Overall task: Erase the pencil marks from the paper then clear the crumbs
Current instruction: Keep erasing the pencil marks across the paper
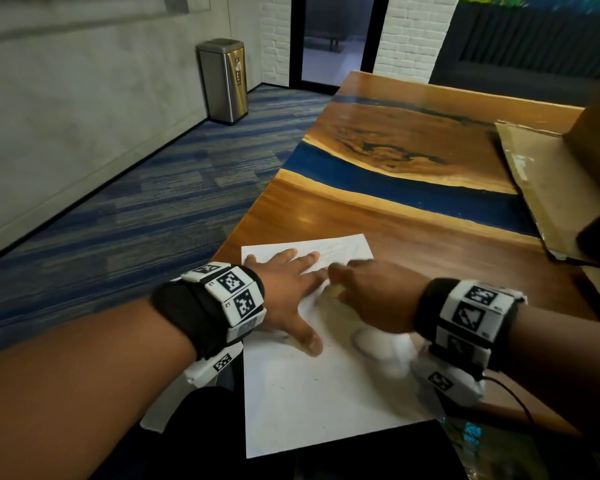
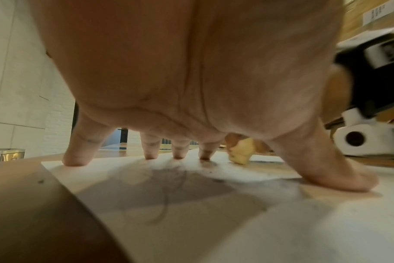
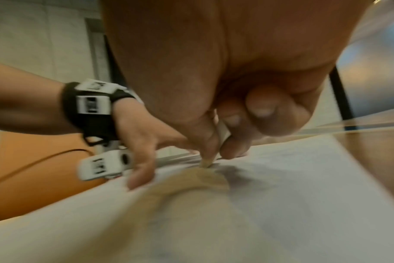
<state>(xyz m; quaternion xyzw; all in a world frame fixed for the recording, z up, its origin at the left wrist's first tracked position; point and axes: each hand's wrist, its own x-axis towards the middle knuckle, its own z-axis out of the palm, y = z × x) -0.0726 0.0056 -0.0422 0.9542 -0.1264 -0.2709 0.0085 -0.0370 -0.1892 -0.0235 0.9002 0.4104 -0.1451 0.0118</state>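
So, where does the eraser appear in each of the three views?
Head: eraser at centre, mostly hidden under the right hand.
Left wrist: pale yellow eraser right of centre, touching the paper.
Right wrist: eraser at centre, pinched in the fingers.
Shared landmark: the paper.

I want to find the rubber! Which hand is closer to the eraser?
Right. The right hand pinches the eraser against the paper. The left hand lies flat on the paper just beside it, not touching it.

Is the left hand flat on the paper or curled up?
Flat: the left hand presses spread, straight fingers on the paper.
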